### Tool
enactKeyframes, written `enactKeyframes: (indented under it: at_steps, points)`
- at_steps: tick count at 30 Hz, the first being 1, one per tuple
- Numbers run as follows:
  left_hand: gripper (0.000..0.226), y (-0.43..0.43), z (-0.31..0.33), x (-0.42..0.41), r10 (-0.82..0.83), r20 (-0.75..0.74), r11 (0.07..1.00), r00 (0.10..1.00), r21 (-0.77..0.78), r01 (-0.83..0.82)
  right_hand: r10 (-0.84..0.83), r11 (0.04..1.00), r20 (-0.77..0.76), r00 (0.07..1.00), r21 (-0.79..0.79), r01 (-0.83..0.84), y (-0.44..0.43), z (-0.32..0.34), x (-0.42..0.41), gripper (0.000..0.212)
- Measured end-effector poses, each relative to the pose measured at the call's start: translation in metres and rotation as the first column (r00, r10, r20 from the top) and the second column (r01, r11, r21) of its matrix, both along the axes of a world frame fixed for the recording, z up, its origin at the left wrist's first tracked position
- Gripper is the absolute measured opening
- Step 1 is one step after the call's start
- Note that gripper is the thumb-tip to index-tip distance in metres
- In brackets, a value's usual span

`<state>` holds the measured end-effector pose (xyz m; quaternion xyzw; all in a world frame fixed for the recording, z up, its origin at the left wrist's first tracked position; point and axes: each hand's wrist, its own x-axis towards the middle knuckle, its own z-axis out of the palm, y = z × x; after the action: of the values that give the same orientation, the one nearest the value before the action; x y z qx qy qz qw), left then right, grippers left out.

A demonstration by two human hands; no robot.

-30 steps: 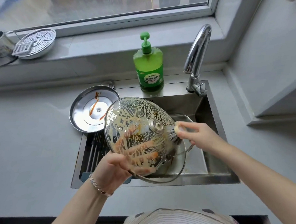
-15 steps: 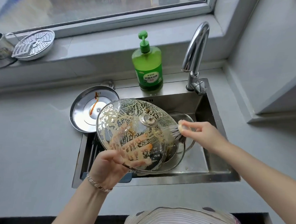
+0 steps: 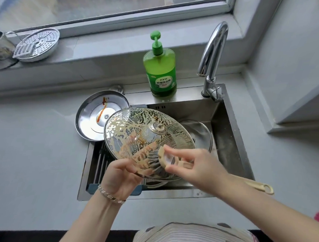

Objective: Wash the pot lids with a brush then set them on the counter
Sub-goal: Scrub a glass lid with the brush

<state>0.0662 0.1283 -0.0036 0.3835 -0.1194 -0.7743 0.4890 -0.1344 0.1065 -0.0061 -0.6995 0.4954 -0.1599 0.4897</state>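
Observation:
A large glass pot lid [image 3: 136, 131], covered in yellowish suds with a metal knob, is held tilted over the sink [image 3: 232, 130]. My left hand [image 3: 121, 177] grips its near rim, fingers under the glass. My right hand [image 3: 198, 165] holds a beige long-handled brush [image 3: 164, 161], whose grey bristles press on the lid's near right part. A steel lid [image 3: 93, 118] with red sauce streaks lies on the sink's left edge. Another glass lid [image 3: 201, 133] sits in the basin, partly hidden.
A green dish soap bottle [image 3: 161, 72] and a chrome faucet [image 3: 211, 55] stand behind the sink. A perforated steamer tray [image 3: 37, 43] and a metal cup [image 3: 2, 48] sit on the windowsill. A drying rack [image 3: 101, 162] spans the sink's left part. Grey counter [image 3: 36, 161] flanks both sides.
My right hand has swept the brush from the lid's right side down toward its near edge, by my left hand. The lid has tilted flatter.

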Motion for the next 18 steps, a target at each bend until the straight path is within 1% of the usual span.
enactKeyframes:
  at_steps: [1, 2, 4, 5, 6, 7, 8, 9, 11, 12, 13, 14, 15, 16, 18]
  points:
    - [0.069, 0.000, -0.001, 0.001, 0.031, -0.008, 0.999, 1.000, 0.013, -0.031, -0.035, 0.999, -0.030, 0.999, 0.011, 0.036, -0.005, -0.001, -0.004, 0.038]
    - [0.073, -0.001, -0.002, 0.002, 0.050, -0.024, 0.999, 0.998, 0.015, -0.050, -0.108, 0.994, -0.064, 0.992, 0.014, 0.109, -0.013, -0.007, -0.011, 0.036]
    - [0.081, -0.002, 0.000, 0.001, 0.067, -0.061, 0.998, 0.996, 0.013, -0.067, -0.214, 0.976, -0.141, 0.967, -0.008, 0.215, -0.021, -0.014, -0.019, 0.035]
    - [0.077, -0.003, 0.001, 0.001, 0.064, -0.057, 0.998, 0.996, 0.015, -0.063, -0.214, 0.977, -0.149, 0.966, -0.019, 0.213, -0.019, -0.014, -0.018, 0.036]
    - [0.064, -0.002, 0.003, 0.001, 0.055, -0.030, 0.998, 0.998, 0.026, -0.054, -0.169, 0.986, -0.128, 0.977, -0.028, 0.167, -0.013, -0.010, -0.013, 0.037]
    - [0.057, -0.002, 0.004, 0.000, 0.061, -0.002, 0.997, 0.998, 0.042, -0.061, -0.101, 0.994, -0.110, 0.989, -0.045, 0.097, -0.004, -0.007, -0.006, 0.039]
    - [0.058, -0.002, 0.004, 0.001, 0.082, 0.005, 0.995, 0.997, 0.050, -0.082, -0.046, 0.997, -0.104, 0.994, -0.067, 0.039, 0.004, -0.005, 0.000, 0.040]
    - [0.060, -0.002, 0.004, 0.001, 0.100, 0.002, 0.994, 0.995, 0.049, -0.100, -0.030, 0.995, -0.125, 0.992, -0.094, 0.018, 0.006, -0.004, 0.001, 0.041]
    - [0.057, -0.002, 0.004, 0.001, 0.107, -0.060, 0.994, 0.992, 0.029, -0.105, -0.084, 0.995, -0.189, 0.978, -0.071, 0.072, -0.002, -0.006, -0.007, 0.039]
    - [0.073, -0.003, 0.001, 0.003, 0.120, -0.091, 0.993, 0.989, 0.015, -0.119, -0.121, 0.992, -0.212, 0.970, -0.054, 0.113, -0.004, -0.009, -0.011, 0.039]
    - [0.097, -0.005, -0.004, 0.004, 0.140, -0.117, 0.990, 0.983, 0.030, -0.137, -0.143, 0.989, -0.232, 0.962, -0.058, 0.133, -0.004, -0.013, -0.013, 0.039]
    - [0.112, -0.007, -0.011, 0.004, 0.164, -0.119, 0.985, 0.979, 0.077, -0.156, -0.134, 0.990, -0.240, 0.961, -0.076, 0.119, -0.002, -0.014, -0.009, 0.040]
    - [0.119, -0.007, -0.014, 0.003, 0.158, -0.104, 0.983, 0.982, 0.108, -0.147, -0.104, 0.990, -0.222, 0.970, -0.119, 0.079, 0.003, -0.013, 0.001, 0.041]
    - [0.117, -0.006, -0.016, 0.003, 0.142, -0.097, 0.984, 0.985, 0.125, -0.130, -0.064, 0.983, -0.186, 0.980, -0.178, 0.030, 0.008, -0.010, 0.013, 0.043]
    - [0.098, -0.005, -0.016, 0.004, 0.108, -0.105, 0.984, 0.989, 0.156, -0.091, 0.005, 0.951, -0.145, 0.989, -0.304, -0.049, 0.014, -0.007, 0.030, 0.055]
